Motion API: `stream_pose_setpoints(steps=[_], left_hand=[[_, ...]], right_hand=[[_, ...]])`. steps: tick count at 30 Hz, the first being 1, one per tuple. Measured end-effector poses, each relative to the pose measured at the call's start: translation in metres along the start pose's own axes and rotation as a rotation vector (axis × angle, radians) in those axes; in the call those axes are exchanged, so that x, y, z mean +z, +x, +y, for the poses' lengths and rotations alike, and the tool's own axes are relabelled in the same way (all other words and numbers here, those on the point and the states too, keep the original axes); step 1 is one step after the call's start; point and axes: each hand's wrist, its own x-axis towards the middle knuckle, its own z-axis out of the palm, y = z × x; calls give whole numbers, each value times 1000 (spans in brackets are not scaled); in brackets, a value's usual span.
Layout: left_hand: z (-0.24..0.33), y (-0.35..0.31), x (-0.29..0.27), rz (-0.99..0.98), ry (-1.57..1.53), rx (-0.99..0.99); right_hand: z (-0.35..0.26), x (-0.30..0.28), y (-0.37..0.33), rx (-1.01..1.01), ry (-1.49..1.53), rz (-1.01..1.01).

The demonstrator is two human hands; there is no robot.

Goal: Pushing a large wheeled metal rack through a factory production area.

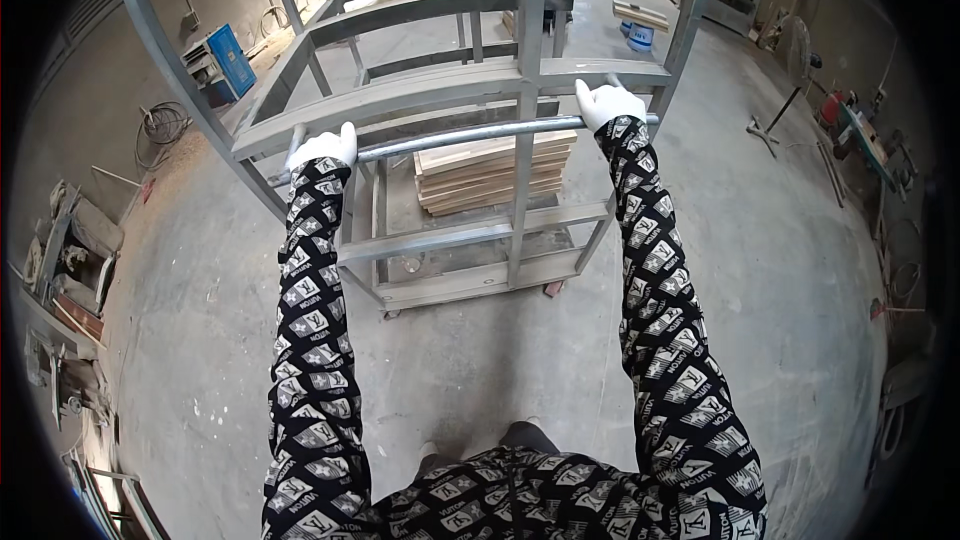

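Observation:
Both my arms reach forward to a round metal push bar (470, 134) that runs across the near side of a grey metal frame cart (420, 86). My left hand (326, 147), in a white glove, is closed around the bar near its left end. Toward the right end, my white-gloved right hand (611, 105) grips the same bar, thumb raised. A stack of light wooden boards (490, 175) lies low inside the cart, behind the bar. The fingers of both hands are partly hidden on the far side of the bar.
A blue cabinet (231, 60) and coiled cable (163, 124) are along the left wall. Scrap and tools (75, 270) line the left edge. A standing fan (793, 50) and a green machine (866, 145) are at right. Boards rest on a blue bucket (641, 37) ahead; people are farther back.

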Motion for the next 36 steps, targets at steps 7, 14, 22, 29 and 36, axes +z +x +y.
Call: stream_pose_setpoints(steps=[7, 14, 22, 29, 36], left_hand=[[-21, 29, 3, 18, -67, 21], [-19, 39, 18, 317, 4, 87], [-37, 65, 15, 505, -389, -116], [26, 70, 16, 560, -386, -43], [97, 67, 26, 601, -344, -78]], right_hand=[[-22, 6, 29, 93, -11, -133], [-17, 41, 83, -36, -91, -12], [-67, 57, 118, -8, -28, -10], [-16, 78, 165, -10, -30, -118], [53, 123, 170, -244, -46, 174]])
